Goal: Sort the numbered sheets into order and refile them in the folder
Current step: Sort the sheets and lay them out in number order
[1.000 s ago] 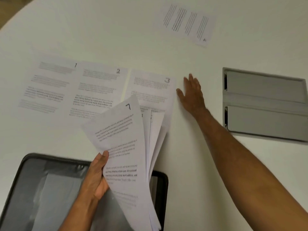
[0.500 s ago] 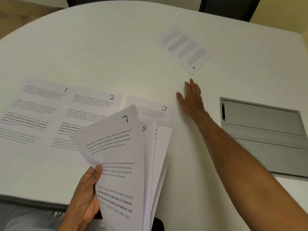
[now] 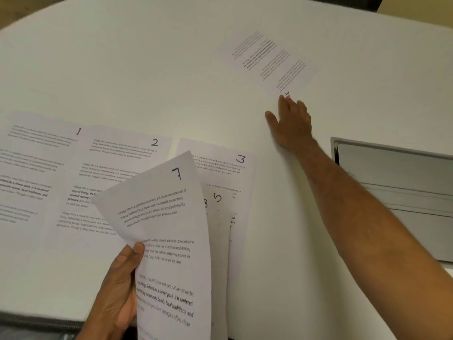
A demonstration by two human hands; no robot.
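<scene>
Left hand [image 3: 120, 285], at 7 o'clock in the view: grasping a fanned stack of sheets [image 3: 176, 253], thumb lying across the front sheet's left edge. Front sheet is marked 7; behind it the corners of sheets marked 8 and 10 show. The stack stands raised off the counter [image 3: 147, 69] and hides part of the row behind it.

Right hand [image 3: 290, 121], at 1 o'clock: released, fingers straight, stretched flat over the counter. Fingertips at the near corner of sheet 4 [image 3: 272, 60]; whether they touch the paper cannot be told. Sheet 4 lies alone and rotated, its number at the corner nearest the hand, well apart from the row.

Row of sheets flat on the counter, from 9 o'clock toward centre: sheet 1 [image 3: 36, 168], sheet 2 [image 3: 117, 163], sheet 3 [image 3: 220, 163]. 1 and 2 look slightly overlapped; 3 lies just beside 2.

At 3 o'clock: grey recessed panel [image 3: 397, 182] set in the counter, beside the right forearm.

At 7 o'clock, bottom edge: dark zipped rim of the folder [image 3: 36, 322], mostly out of view.
</scene>
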